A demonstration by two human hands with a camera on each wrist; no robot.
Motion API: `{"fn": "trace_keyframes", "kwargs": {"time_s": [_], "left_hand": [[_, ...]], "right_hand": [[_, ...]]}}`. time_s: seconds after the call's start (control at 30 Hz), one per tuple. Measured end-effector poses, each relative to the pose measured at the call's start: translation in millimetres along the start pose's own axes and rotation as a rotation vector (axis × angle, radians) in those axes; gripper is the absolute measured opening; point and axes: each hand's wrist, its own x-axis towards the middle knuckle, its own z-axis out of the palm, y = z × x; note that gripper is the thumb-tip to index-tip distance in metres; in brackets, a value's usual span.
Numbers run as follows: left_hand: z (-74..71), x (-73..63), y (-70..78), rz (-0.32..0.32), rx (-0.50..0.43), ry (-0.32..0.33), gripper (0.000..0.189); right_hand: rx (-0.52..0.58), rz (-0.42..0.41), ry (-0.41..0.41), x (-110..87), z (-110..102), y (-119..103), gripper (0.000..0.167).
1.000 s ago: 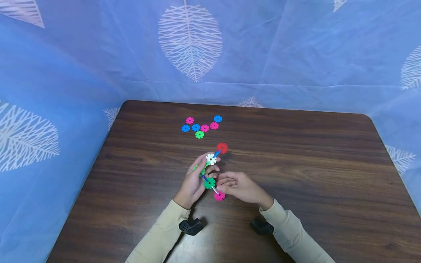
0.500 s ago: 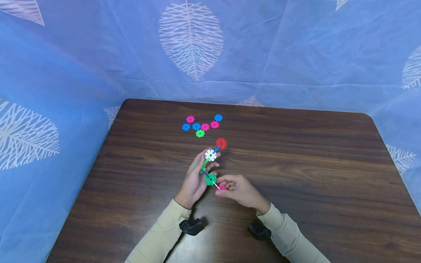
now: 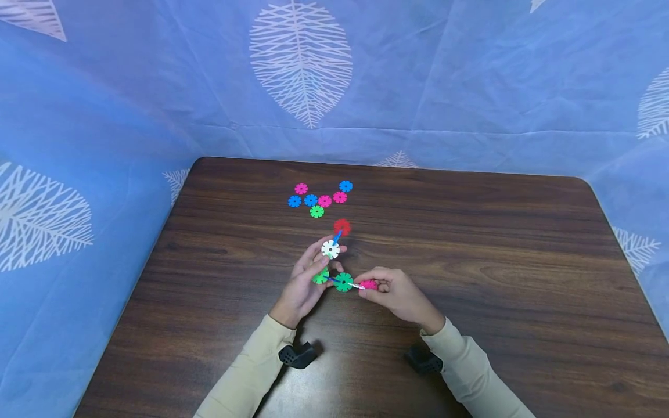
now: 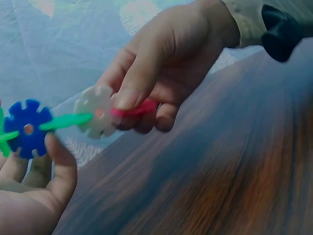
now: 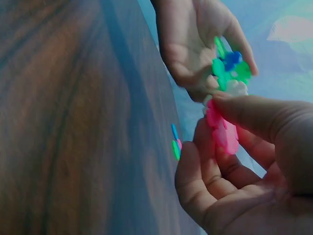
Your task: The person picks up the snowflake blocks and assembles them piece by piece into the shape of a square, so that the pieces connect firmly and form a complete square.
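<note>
A chain of slotted plastic snowflake discs joined edge to edge spans both hands above the table. In the head view, my left hand (image 3: 300,287) holds its middle, thumb by a light green disc (image 3: 321,276). From there the chain rises through a white disc (image 3: 330,249) to a red disc (image 3: 342,227). Rightward it runs through a darker green disc (image 3: 343,283) to a pink disc (image 3: 369,285), pinched between thumb and fingers of my right hand (image 3: 402,296). The left wrist view shows a blue disc (image 4: 30,117) at the left fingertips and a white disc (image 4: 93,105) beside the pink one.
Several loose discs lie towards the back of the dark wooden table (image 3: 470,232), among them a green disc (image 3: 316,211), a blue disc (image 3: 345,186) and a pink disc (image 3: 301,188). A blue leaf-patterned cloth (image 3: 397,69) hangs behind.
The right hand has come to pinch the pink disc and moved right and slightly up with it. The chain's lower part has swung from slanting down to nearly level; its red end shifted left.
</note>
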Motion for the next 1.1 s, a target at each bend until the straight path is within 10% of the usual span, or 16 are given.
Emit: {"fn": "trace_keyframes", "kwargs": {"time_s": [0.67,1.1], "left_hand": [[8.3,5.2,-2.9,0.024,0.109,0.142,0.005],[10.1,10.3,-4.8,0.027,0.247,0.332,0.021]], "right_hand": [[-0.279,-0.043,0.045,-6.1,-5,-10,0.022],[-0.277,-0.056,0.123,-5.7,3,-6,0.02]]}}
